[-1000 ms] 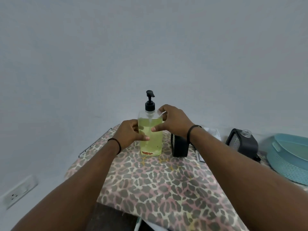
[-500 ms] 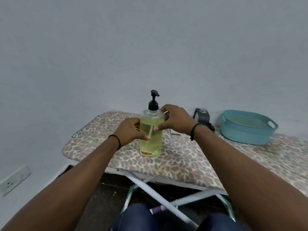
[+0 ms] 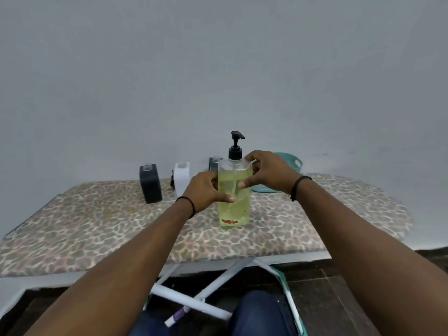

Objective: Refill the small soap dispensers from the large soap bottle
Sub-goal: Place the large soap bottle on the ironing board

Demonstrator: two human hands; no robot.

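I have the large soap bottle (image 3: pixel 234 197) between both hands. It stands upright on the leopard-print ironing board (image 3: pixel 101 229), and I take it as my landmark for everything else.

My left hand (image 3: pixel 206 190) wraps the bottle's left side about halfway up: the fingers curl round toward the back where I cannot see them, and my thumb lies across the front face, its tip pressed on the clear plastic over the yellow-green soap. My right hand (image 3: pixel 266 172) grips higher, at the bottle's right shoulder just below the black pump (image 3: pixel 235 146). Its fingers bend over the top corner and the thumb comes in across the front, touching the plastic. So both hands are closed on the bottle, neither one spread flat. Each wrist carries a thin black band.

The pump is screwed on and its nozzle points right.

Left of the bottle and further back, against the wall, stand the small dispensers: a black one (image 3: pixel 150 184) farthest left, then a white one (image 3: pixel 181 178) nearer the bottle. A third dark one (image 3: pixel 213 163) peeks out just behind the bottle's left shoulder, mostly hidden. Right of the bottle, behind my right hand, a teal basket (image 3: pixel 292 162) shows in part.
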